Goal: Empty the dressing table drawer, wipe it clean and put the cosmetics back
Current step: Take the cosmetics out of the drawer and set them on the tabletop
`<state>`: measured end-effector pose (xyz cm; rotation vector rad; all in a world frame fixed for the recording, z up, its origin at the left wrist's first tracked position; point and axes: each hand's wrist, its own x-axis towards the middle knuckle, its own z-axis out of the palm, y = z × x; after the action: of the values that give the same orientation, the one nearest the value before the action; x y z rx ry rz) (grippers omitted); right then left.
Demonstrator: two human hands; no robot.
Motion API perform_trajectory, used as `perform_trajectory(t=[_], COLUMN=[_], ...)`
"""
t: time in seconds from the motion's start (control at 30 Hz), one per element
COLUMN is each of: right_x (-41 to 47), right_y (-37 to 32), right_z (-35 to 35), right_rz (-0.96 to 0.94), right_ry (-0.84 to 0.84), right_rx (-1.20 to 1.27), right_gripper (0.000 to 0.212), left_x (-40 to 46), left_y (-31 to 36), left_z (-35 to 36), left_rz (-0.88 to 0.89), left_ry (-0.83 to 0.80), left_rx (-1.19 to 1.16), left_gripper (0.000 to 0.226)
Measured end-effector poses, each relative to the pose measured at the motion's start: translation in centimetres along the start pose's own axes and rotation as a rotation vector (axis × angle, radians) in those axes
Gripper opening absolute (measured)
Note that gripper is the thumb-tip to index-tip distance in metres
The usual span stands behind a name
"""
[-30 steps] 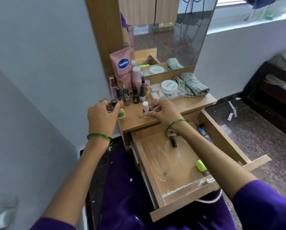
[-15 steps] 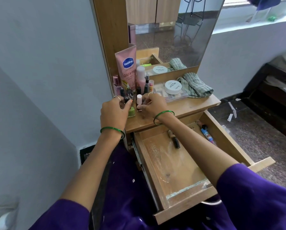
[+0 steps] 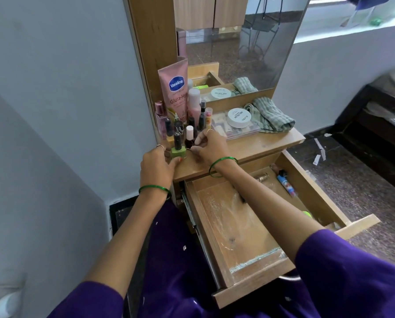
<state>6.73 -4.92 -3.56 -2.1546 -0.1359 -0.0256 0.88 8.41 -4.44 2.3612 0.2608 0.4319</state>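
Observation:
The wooden drawer [image 3: 217,228] stands pulled out, dusty, with a gold tube [image 3: 262,177], a blue stick [image 3: 286,185] and a lime-green item [image 3: 307,213] still inside; my right forearm hides part of it. On the dressing table top [image 3: 249,148], at its left end, my left hand [image 3: 156,165] grips a green nail polish bottle [image 3: 177,150]. My right hand [image 3: 209,146] pinches a dark bottle with a white cap [image 3: 189,136] beside it. Behind them stand several small bottles and a pink Vaseline tube [image 3: 174,92].
A white round jar [image 3: 239,117] sits on a clear case [image 3: 249,130], with a green checked cloth [image 3: 270,114] to its right. The mirror [image 3: 237,42] rises behind. A grey wall is close on the left; paper scraps lie on the speckled floor at right.
Both hands moved back and left along the table top, carrying the green bottle and the white-capped bottle up to the cluster of bottles by the Vaseline tube.

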Motion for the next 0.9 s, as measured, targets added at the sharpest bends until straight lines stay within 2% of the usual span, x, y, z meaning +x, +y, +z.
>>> perform_trajectory(t=[0.17,0.3,0.47,0.53,0.63,0.77,0.9], right_x=[0.1,-0.4,-3.7,-5.3,-7.4,-8.9,-10.2], right_y=[0.0,0.0,1.6,3.5,7.1,11.5,13.7], right_z=[0.2,-0.4,-3.9,-6.6,-11.3,-15.5,-16.8], right_rz=[-0.023,-0.051,-0.039,-0.033,0.000,0.127,0.188], right_ry=[-0.077,-0.115,-0.098,-0.099,-0.213,-0.404,-0.552], right_rx=[-0.036,-0.066,0.014,-0.043,-0.212,-0.539,-0.771], right_gripper=[0.007,0.008,0.012,0.005,0.014,0.019,0.040], left_x=[0.6,0.6,-0.2,-1.3,-3.1,-5.5,-6.6], left_y=[-0.1,-0.1,-0.2,0.3,1.5,3.5,4.7], left_z=[0.3,0.4,0.5,0.6,1.3,3.2,6.2], left_rz=[0.000,0.005,0.005,0.020,0.112,0.305,0.458], left_ry=[0.018,0.035,0.106,0.138,0.144,0.014,-0.279], left_rx=[0.041,0.020,-0.010,-0.052,-0.062,-0.063,0.040], left_gripper=[0.030,0.029,0.042,0.042,0.036,0.023,0.022])
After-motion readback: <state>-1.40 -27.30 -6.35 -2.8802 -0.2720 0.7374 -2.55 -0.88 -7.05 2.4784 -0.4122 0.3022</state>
